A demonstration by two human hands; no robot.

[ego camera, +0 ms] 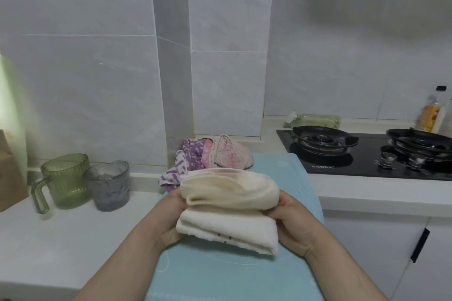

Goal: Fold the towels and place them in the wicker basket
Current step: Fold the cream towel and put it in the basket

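Note:
A stack of folded cream towels (228, 210) is held above a light blue mat (220, 273). My left hand (170, 220) grips the stack's left side and my right hand (294, 221) grips its right side, fingers curled under and around the cloth. The lower towel shows small red marks near its front edge. Behind the stack, at the mat's far end, lie a crumpled purple-and-white towel (182, 165) and a crumpled pink towel (226, 153). No wicker basket is in view.
A green ribbed mug (64, 179) and a grey glass cup (108, 184) stand on the white counter at left. A black gas hob (367, 151) with two burners fills the right. Bottles (433, 115) stand by the tiled wall behind it.

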